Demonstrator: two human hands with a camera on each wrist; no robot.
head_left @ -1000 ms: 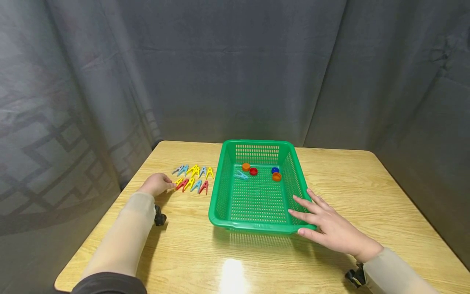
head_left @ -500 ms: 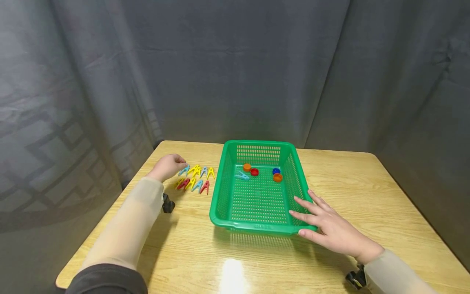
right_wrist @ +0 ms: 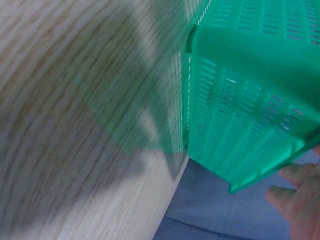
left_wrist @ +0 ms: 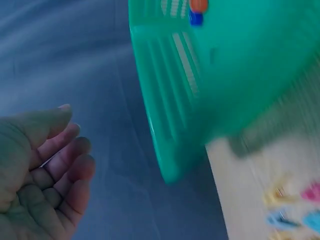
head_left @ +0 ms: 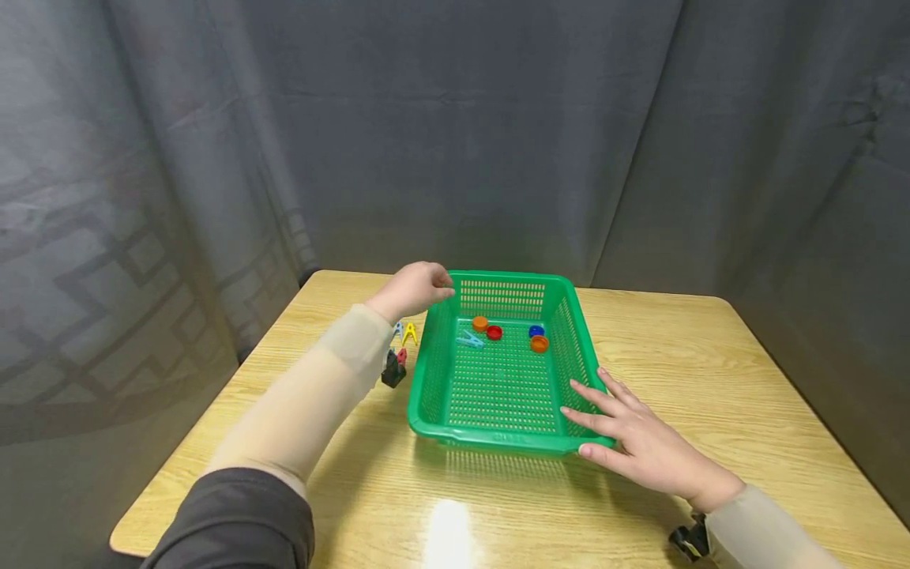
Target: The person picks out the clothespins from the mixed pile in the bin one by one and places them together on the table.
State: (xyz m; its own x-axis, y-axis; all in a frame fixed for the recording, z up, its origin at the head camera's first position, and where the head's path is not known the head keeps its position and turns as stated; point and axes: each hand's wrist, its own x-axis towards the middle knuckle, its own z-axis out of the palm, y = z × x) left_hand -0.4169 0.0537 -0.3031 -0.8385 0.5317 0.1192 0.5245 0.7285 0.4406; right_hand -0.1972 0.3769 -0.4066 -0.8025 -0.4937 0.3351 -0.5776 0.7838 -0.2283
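Note:
A green plastic basket (head_left: 490,437) stands on the table. Above its back left corner hovers my left hand (head_left: 414,289), fingers loosely curled, with nothing visible between them in the left wrist view. Spread and fairly straight, the fingers of my right hand (head_left: 636,442) rest on the basket's front right rim. One light blue clothespin (head_left: 470,340) lies inside at the left. Left of the basket are more clothespins, among them a yellow clothespin (head_left: 410,333) and a red clothespin (head_left: 401,357); my left forearm hides others in the head view. Several appear blurred in the left wrist view.
Several bottle caps lie on the basket floor: an orange cap (head_left: 479,324), a red cap (head_left: 494,333), a blue cap (head_left: 536,331) and another orange cap (head_left: 539,344). The wooden table (head_left: 711,379) has a dark grey curtain (head_left: 455,142) behind it.
From the left end of the clothespin rows, my left hand moved back, then right to the basket's back left corner. My right hand stays on the rim. The basket's contents look the same.

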